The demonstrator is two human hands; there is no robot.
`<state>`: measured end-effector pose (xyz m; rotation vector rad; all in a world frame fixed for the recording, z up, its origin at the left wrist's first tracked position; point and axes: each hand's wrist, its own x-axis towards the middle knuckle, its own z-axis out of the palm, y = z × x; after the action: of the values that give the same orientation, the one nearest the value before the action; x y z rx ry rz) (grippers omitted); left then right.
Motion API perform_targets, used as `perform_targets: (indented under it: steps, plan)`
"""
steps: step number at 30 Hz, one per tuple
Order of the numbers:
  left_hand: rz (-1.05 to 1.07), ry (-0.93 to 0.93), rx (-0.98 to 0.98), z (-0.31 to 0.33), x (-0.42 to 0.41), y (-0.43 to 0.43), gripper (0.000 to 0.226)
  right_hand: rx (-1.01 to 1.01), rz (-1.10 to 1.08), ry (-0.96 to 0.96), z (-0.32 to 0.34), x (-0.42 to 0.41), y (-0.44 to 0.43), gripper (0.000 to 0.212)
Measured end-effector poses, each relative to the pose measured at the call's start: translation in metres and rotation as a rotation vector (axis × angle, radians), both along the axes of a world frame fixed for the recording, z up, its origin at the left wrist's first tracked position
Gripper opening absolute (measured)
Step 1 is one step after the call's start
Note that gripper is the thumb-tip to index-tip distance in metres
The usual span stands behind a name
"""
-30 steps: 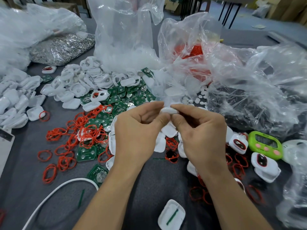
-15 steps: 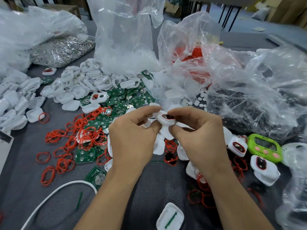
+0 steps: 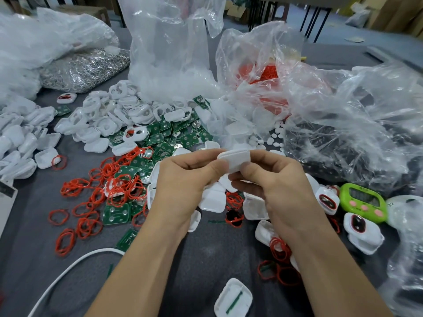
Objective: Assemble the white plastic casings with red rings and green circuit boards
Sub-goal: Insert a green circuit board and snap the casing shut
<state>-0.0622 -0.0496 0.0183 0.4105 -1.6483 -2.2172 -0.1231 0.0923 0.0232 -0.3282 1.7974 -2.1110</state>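
Both hands, left hand (image 3: 183, 179) and right hand (image 3: 281, 186), pinch one white casing (image 3: 234, 160) with curled fingers; light, stiff, likely slippery plastic, best held by its edges.

A grey tabletop (image 3: 206, 255) is recorded. A green timer (image 3: 362, 202) with pink buttons is found at the right, lying flat just in front of a crumpled clear bag of dark contents (image 3: 343, 138). Small white discs (image 3: 274, 136) are scattered just left of that bag. A bag of silvery metal parts (image 3: 84, 69) is noted at far left, and a tall clear bag (image 3: 169, 53) at centre rear. A white cable (image 3: 68, 268) is curved across the near left. Cardboard boxes (image 3: 393, 12) are seen beyond the tabletop.
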Motion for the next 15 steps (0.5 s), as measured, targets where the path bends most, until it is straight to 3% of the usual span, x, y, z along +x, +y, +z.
perform_targets:
  steps: [8, 15]
  plan:
    - [0.123, 0.066, -0.292, -0.0034, -0.0011, 0.0020, 0.035, 0.042, -0.063, 0.214, -0.0016, 0.0026, -0.0003, 0.023]
    - [0.138, 0.136, -0.283, -0.0048, 0.0002, 0.0046, 0.024, 0.056, -0.001, 0.365, -0.0006, 0.0053, -0.0023, 0.032]
